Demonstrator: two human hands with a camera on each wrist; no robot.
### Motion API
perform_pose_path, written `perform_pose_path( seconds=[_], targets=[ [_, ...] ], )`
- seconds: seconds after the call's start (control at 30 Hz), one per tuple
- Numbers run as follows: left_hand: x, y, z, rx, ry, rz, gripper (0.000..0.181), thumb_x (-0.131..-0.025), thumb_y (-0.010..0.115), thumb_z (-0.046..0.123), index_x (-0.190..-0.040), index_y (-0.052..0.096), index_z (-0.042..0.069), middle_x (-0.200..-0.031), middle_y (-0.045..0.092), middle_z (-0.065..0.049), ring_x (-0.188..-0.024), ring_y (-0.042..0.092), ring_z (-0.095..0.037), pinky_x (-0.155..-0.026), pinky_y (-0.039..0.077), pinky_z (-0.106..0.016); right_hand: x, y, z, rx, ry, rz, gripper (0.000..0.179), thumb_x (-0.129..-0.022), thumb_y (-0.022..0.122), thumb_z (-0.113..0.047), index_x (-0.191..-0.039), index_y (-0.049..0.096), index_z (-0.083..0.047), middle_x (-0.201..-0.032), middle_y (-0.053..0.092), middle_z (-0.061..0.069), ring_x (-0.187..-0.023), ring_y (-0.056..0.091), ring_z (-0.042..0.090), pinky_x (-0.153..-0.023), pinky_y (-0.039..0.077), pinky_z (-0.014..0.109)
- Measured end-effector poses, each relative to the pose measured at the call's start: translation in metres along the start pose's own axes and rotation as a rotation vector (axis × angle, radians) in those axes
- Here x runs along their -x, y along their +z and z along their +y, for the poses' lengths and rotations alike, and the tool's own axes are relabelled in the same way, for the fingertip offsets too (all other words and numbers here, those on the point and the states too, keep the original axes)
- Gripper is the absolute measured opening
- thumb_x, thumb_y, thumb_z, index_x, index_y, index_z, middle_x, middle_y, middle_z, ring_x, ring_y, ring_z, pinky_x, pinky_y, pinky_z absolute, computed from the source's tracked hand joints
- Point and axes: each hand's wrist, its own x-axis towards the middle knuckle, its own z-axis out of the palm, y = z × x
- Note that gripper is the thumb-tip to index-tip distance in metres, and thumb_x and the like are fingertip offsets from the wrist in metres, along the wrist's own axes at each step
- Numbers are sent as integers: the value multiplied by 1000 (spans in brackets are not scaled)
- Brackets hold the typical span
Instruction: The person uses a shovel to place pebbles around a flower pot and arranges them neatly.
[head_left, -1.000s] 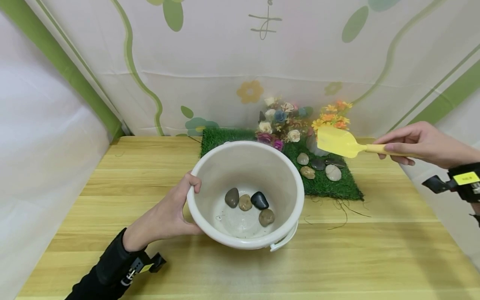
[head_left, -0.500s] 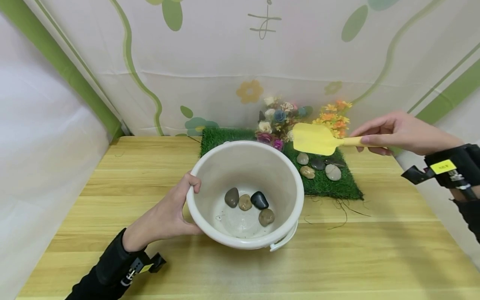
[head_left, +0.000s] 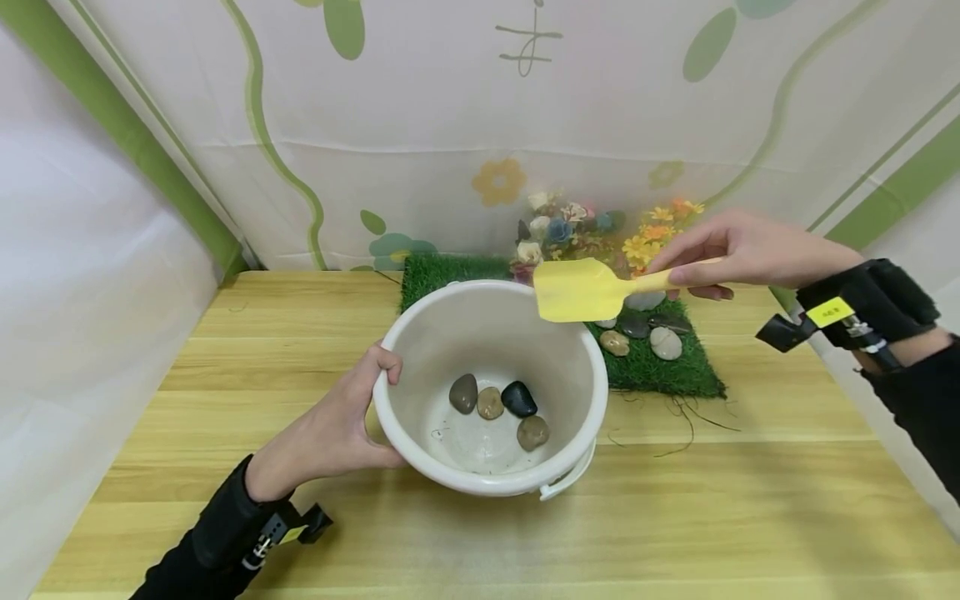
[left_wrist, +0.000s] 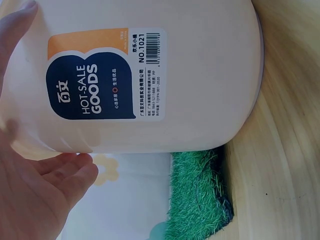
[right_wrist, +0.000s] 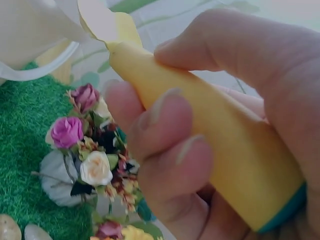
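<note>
A white plastic bucket (head_left: 491, 293) stands on the table with several smooth stones (head_left: 519, 400) on its bottom. My left hand (head_left: 341, 417) grips the bucket's rim on the left, fingertips hooked over the edge. In the left wrist view the bucket's side bears a printed label (left_wrist: 105, 77). My right hand (head_left: 738, 250) holds a yellow toy shovel (head_left: 581, 290) by its handle, thumb on top and fingers curled below. The blade overlaps the bucket's far right rim in the head view and carries nothing visible. In the right wrist view the shovel's handle (right_wrist: 195, 115) fills the grip.
Behind the bucket lies a green artificial grass mat (head_left: 675, 379) with several stones (head_left: 666, 342) on it. Artificial roses (right_wrist: 67, 132) and orange flowers (head_left: 642, 248) stand at its back. A white patterned curtain (head_left: 420, 92) hangs behind the wooden table (head_left: 750, 500).
My right hand has moved left with the shovel, bringing its blade from over the mat to the bucket's far right rim. The left hand and bucket stay in place.
</note>
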Motion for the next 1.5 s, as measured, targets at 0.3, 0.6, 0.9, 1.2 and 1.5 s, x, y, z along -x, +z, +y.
perform_pose_path(
  seconds=[0.3,0.6,0.9,1.2,1.5],
  targets=[
    [2,1,-10,-3,-1,-1,72,-61,84,30,-101,29,7,-127,36,-10,-115,41,-26,-72,51,-38,-32,8,-24,76,-70,-81,25,-94,54,-17,-115,62,-26,-69,55,-4,-51,47,14,-48,42,31],
    [3,1,-11,-30,4,6,73,-60,84,36,-101,30,9,-123,37,-11,-112,44,-26,-72,50,-36,-67,21,-69,91,-102,-212,20,-95,52,-23,-110,65,-23,-73,58,-4,-47,42,16,-49,42,32],
    [3,3,-10,-43,-18,10,72,-61,83,39,-102,29,12,-118,36,-11,-105,46,-24,-68,49,-32,-102,29,-76,131,-74,-331,18,-93,55,-28,-107,66,-28,-85,64,-7,-48,48,16,-45,45,31],
    [2,3,-10,-49,-22,7,73,-61,83,40,-101,29,10,-116,36,-11,-105,46,-25,-68,50,-32,-122,42,-97,208,-50,-383,17,-89,51,-17,-88,66,-26,-68,58,-1,-44,46,18,-44,44,31],
    [2,4,-12,-42,-15,10,74,-61,83,39,-101,30,8,-118,36,-11,-108,45,-26,-69,50,-32,-140,64,-110,304,9,-489,18,-87,51,-16,-75,64,-20,-67,60,5,-46,50,15,-49,46,30]
  ],
)
